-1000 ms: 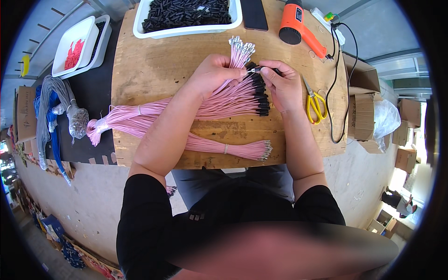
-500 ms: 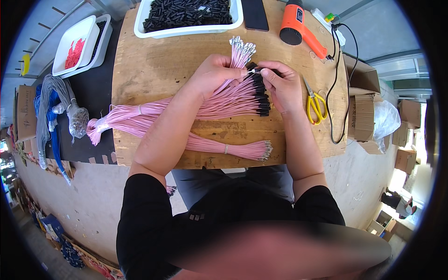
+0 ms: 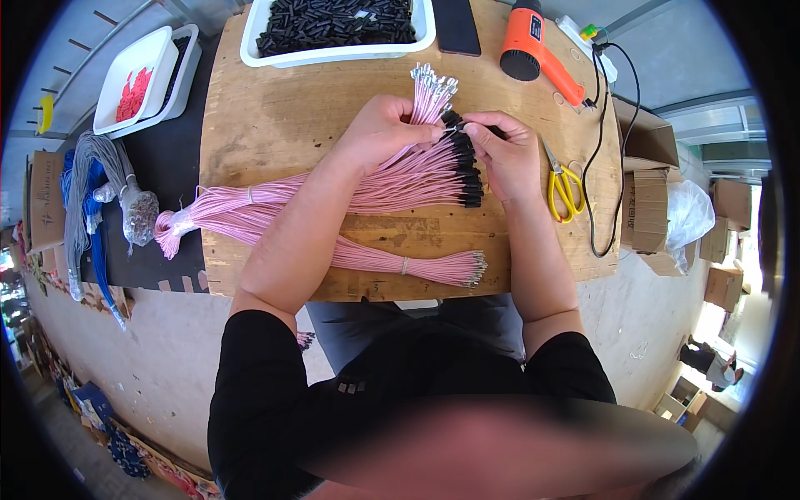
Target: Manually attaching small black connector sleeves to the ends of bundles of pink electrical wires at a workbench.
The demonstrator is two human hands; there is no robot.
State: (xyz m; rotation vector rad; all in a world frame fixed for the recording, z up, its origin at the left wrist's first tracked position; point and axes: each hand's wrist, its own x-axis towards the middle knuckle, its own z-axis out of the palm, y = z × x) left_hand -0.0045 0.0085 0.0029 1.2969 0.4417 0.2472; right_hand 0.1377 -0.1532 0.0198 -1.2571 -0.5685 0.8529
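My left hand (image 3: 387,133) is closed around pink wires (image 3: 430,103) whose silver terminal ends stick up above its fingers. At its thumb tip one wire end points toward my right hand (image 3: 503,150). That hand pinches with thumb and index finger close to this wire end; a bit of black sleeve (image 3: 497,131) shows among its fingers. Under and beside both hands fan out more pink wires (image 3: 400,192), their ends capped with black sleeves (image 3: 471,179). Nearer me lies a second pink wire bundle (image 3: 408,266), tied, with bare silver terminals.
A white tray (image 3: 333,60) of black sleeves stands at the back, beside a dark flat phone-like slab (image 3: 457,27). On the right are an orange heat gun (image 3: 533,50), yellow-handled scissors (image 3: 566,193) and a black cable (image 3: 597,158). Grey wire bundles (image 3: 92,167) lie left.
My right fingertips have shifted slightly at the wire end, where less black sleeve and more of a pale tip now shows. My left hand keeps its hold almost unmoved.
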